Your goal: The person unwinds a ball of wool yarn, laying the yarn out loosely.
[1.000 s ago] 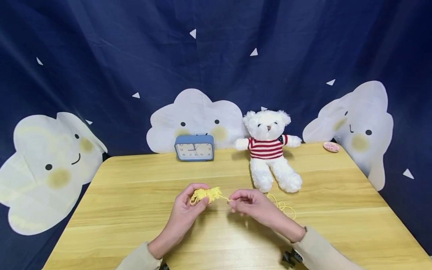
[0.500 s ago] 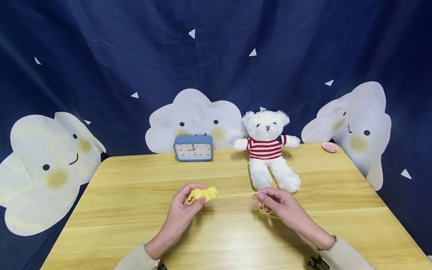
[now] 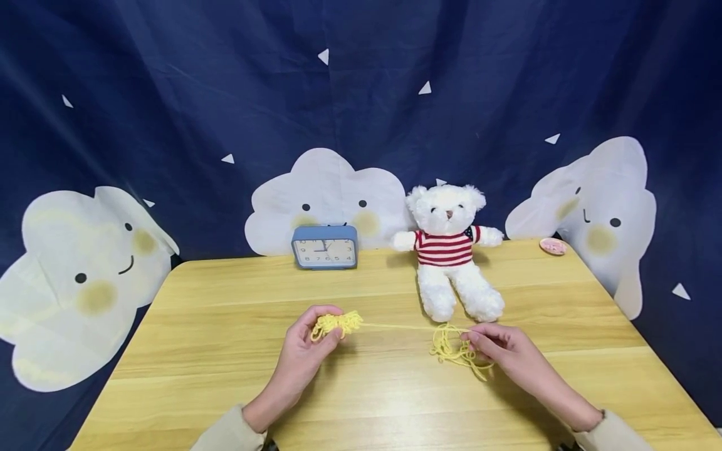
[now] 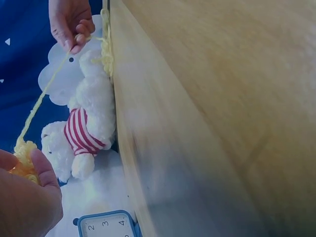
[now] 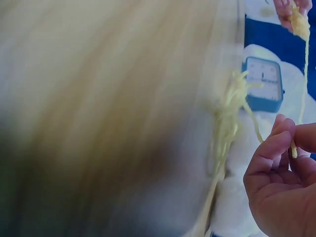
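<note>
- Head view: above the table, our left hand grips the yellow yarn bundle; our right hand pinches its taut strand.
- Pulling too hard, we might knot it; the loose coils could tangle.

On the counter, the clock is standing left of the bear; loose yarn is lying before the bear.

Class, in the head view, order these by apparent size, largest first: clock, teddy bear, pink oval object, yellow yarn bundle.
Teddy bear
Clock
Yellow yarn bundle, partly covered by the left hand
Pink oval object
</note>
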